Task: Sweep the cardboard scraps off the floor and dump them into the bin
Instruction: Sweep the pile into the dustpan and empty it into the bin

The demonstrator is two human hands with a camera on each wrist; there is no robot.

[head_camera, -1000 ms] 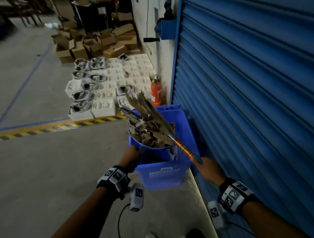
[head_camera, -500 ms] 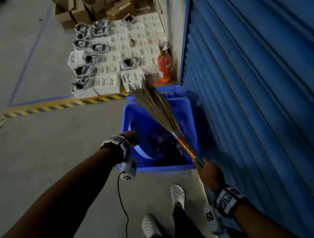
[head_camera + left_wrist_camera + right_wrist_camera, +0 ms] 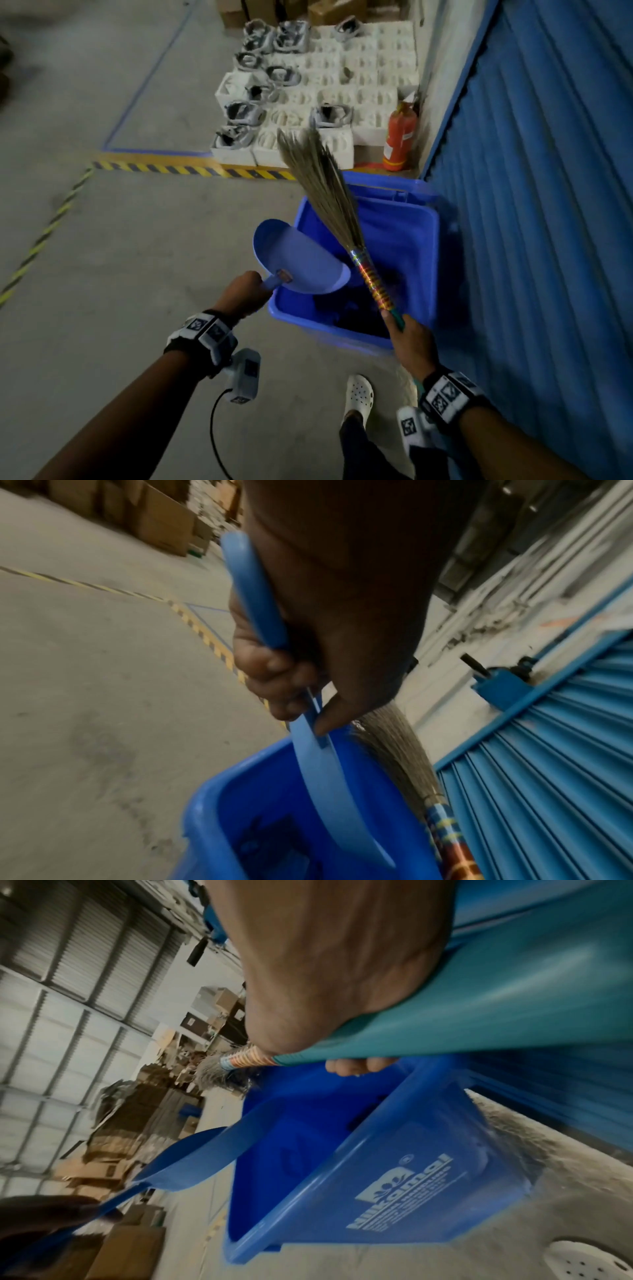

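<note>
Over the blue bin (image 3: 349,323): dustpan, broom.
Your left hand (image 3: 245,291) is gripping the dustpan (image 3: 298,263) handle; your right hand (image 3: 412,342) is clasping the broom (image 3: 329,198) at the bin's right.

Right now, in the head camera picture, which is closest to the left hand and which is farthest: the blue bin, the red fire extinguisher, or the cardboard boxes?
From the left hand:
1. Blue bin, just to its right.
2. Red fire extinguisher, beyond the bin, by the wall.
3. Cardboard boxes, far back at the top.

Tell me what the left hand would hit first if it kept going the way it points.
Likely the blue bin's near rim: the left hand points the dustpan across it; depth is unclear.
</note>
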